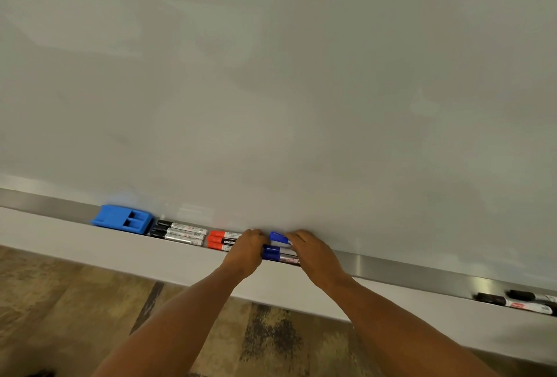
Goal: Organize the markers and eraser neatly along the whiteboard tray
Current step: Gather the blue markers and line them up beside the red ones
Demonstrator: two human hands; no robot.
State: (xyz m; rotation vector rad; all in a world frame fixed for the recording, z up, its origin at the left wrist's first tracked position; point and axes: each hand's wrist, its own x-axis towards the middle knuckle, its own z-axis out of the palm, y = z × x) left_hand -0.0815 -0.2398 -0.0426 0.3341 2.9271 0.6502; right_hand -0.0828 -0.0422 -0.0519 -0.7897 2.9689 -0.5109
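Blue markers [278, 248] lie between my hands, long axes along the tray [407, 268]. My left hand [245, 251] curls against their caps; my right hand [312, 251] closes over their barrels. Beyond leftward: red markers [221, 240], black markers [179, 233], eraser [122, 218].

"camlin" on black label of middle red marker [222, 241]; other marker txt illegible.

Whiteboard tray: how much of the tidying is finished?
Done: blue eraser, black markers and red markers lie grouped side by side in the tray. In hand: left hand and right hand are lining up the blue markers. Left: loose dark markers at the far right.
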